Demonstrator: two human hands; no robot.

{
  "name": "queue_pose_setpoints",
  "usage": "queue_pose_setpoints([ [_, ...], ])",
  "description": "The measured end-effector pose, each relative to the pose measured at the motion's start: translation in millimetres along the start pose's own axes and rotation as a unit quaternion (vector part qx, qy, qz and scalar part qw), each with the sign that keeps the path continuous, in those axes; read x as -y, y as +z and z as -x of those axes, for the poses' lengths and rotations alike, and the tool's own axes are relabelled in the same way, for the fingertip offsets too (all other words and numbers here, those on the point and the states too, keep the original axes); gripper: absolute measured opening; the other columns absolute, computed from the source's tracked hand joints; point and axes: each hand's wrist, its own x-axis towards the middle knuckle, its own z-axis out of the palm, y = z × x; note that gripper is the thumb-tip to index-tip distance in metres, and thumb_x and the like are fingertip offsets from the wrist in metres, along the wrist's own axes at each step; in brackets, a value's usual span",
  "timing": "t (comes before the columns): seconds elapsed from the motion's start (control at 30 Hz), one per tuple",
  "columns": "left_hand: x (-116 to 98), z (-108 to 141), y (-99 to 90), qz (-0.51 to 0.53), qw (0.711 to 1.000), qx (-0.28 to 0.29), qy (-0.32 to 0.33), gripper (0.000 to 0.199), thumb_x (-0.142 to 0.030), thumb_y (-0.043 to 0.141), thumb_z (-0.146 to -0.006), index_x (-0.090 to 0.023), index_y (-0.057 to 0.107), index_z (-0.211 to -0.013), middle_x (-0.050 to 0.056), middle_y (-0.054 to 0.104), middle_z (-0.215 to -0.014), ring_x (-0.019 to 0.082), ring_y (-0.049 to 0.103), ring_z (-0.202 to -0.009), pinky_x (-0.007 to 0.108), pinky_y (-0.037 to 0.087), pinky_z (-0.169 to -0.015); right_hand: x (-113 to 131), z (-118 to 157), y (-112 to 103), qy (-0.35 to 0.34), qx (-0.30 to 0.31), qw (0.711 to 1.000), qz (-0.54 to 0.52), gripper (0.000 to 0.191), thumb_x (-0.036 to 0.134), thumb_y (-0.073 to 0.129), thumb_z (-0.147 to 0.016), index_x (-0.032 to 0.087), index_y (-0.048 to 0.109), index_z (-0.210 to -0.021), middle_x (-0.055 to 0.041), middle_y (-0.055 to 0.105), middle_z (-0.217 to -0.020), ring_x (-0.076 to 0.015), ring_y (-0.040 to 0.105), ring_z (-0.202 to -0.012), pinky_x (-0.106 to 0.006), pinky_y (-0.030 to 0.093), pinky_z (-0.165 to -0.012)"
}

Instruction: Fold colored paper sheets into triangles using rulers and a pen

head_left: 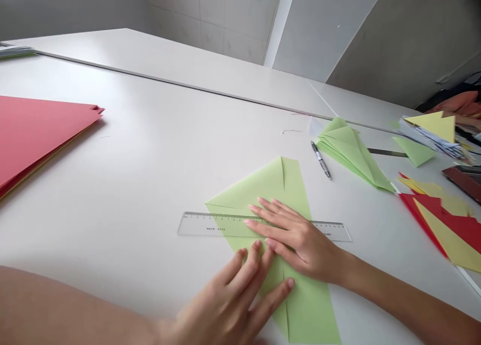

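A light green paper sheet (280, 187) lies flat on the white table (124, 149), with crease lines and a folded diagonal edge. A transparent plastic ruler (199, 225) crosses it sideways, and part of the sheet shows through the plastic. My right hand (295, 240) rests flat across the ruler and paper, fingers spread and pointing left. Just below it, my left hand (233, 297) presses its fingertips on the green sheet. Neither hand grips anything. The hands hide the sheet's middle and part of the ruler.
Beyond the sheet lie a pen (320, 159) and a stack of folded green paper (351, 154). Red and yellow folded paper (439, 225) sits at right, and a red paper stack (37, 137) at left. A table seam runs across the back.
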Motion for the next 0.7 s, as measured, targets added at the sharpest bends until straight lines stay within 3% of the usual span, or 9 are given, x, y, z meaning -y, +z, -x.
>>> queue_pose_setpoints([
  [0.17,7,-4,2.1,-0.015,0.999,0.036,0.033,0.052,-0.044,0.053,-0.091,-0.017,0.053,-0.137,0.009,0.05,-0.142,0.027,0.052,-0.121,0.037,0.04,-0.097,-2,16,3,0.017,-0.016,1.0,0.013,0.051,0.01,0.041,-0.095,0.019,0.04,-0.145,-0.0054,0.04,-0.151,-0.0232,0.025,-0.145,-0.05,0.033,-0.116],
  [0.43,10,-5,0.5,-0.083,0.993,0.068,0.04,0.044,-0.041,0.042,-0.098,-0.031,0.047,-0.141,-0.003,0.052,-0.14,0.015,0.052,-0.12,0.027,0.043,-0.096,5,27,3,0.034,-0.049,0.998,0.034,0.057,0.006,0.049,-0.09,0.017,0.04,-0.146,-0.0066,0.054,-0.14,-0.0271,0.037,-0.139,-0.051,0.038,-0.114],
  [0.7,-1,-7,22.2,-0.069,0.994,-0.064,-0.054,0.038,-0.047,0.054,-0.095,-0.036,0.055,-0.131,-0.007,0.06,-0.13,0.011,0.054,-0.111,0.018,0.049,-0.078,10,28,2,0.031,-0.093,0.994,0.055,0.06,0.007,0.053,-0.087,0.016,0.042,-0.145,-0.0063,0.061,-0.131,-0.0243,0.049,-0.131,-0.041,0.047,-0.11],
])
